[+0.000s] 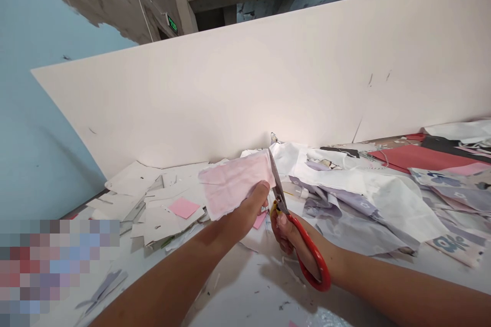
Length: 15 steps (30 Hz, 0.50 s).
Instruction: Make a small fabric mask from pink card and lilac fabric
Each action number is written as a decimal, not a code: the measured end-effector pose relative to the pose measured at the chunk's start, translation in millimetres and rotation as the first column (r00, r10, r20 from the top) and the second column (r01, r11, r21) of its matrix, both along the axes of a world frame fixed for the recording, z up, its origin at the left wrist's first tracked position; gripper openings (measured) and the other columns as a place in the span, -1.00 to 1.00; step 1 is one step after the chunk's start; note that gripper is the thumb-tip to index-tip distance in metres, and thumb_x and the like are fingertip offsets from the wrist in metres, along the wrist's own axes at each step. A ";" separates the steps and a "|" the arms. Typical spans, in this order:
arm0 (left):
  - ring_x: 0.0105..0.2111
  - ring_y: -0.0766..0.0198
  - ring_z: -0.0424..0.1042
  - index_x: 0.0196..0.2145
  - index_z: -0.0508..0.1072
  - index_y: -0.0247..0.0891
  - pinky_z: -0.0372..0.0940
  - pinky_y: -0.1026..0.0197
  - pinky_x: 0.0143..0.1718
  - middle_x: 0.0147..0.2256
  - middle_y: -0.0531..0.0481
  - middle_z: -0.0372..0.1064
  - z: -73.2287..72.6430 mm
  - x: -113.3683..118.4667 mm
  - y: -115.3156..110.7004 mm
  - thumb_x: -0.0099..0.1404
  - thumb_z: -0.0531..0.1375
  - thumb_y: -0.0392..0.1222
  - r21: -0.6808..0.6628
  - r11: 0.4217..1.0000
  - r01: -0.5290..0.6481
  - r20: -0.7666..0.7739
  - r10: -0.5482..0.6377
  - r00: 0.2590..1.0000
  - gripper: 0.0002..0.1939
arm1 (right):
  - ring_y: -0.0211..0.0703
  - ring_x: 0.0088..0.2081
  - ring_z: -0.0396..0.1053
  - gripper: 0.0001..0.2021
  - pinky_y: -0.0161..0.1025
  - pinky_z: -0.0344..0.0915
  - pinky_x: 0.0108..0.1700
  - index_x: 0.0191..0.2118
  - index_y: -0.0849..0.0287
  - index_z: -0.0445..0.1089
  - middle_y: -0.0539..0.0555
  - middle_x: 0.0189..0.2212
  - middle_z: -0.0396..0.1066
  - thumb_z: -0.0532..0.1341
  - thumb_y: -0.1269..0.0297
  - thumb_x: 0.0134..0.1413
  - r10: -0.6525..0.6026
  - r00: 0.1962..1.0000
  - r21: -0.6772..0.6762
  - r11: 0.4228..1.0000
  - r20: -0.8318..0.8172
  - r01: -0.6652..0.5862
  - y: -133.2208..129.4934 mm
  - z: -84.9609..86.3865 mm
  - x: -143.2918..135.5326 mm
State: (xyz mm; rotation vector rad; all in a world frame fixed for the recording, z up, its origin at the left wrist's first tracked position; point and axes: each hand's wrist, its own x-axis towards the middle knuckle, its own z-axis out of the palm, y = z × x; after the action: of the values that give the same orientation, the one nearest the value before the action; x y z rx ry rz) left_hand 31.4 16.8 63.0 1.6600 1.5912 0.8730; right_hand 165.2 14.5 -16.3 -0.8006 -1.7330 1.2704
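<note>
My left hand [251, 207] grips a pale pink piece of fabric [230, 184] by its lower right part, thumb on top, holding it up above the table. Red-handled scissors [312, 253] are in my right hand [289, 232], with the fingers wrapped around the handles. Their blades [276, 179] point upward along the right edge of the fabric. Whether the blades touch the cloth I cannot tell. A small pink square [184, 208] lies on white card pieces to the left of the fabric.
White card pieces [134, 179] are piled at the left. White and lilac cloth [356, 189] lies heaped at the right, with red sheets [425, 157] beyond. A tall white panel [230, 97] stands along the back. Small scraps dot the white tabletop [230, 291].
</note>
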 end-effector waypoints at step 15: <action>-0.58 0.35 0.06 -0.65 0.10 -0.21 0.05 0.25 -0.46 -0.65 0.13 -0.01 -10.1 -0.9 4.6 0.13 -0.13 0.17 -0.074 0.991 0.108 0.096 -0.101 0.990 -0.58 | -0.33 -0.54 -0.06 -0.63 -0.31 0.02 -0.48 -0.44 0.14 0.04 -0.10 -0.56 -0.03 -0.09 -0.11 0.04 0.061 0.998 -0.039 0.997 0.001 -0.061 1.4 -1.0 4.4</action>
State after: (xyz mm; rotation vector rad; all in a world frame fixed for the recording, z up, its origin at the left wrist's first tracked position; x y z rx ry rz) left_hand 30.5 21.5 52.9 1.6092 1.4446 0.8107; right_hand 169.5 15.9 -17.3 -0.7766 -1.7508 1.3483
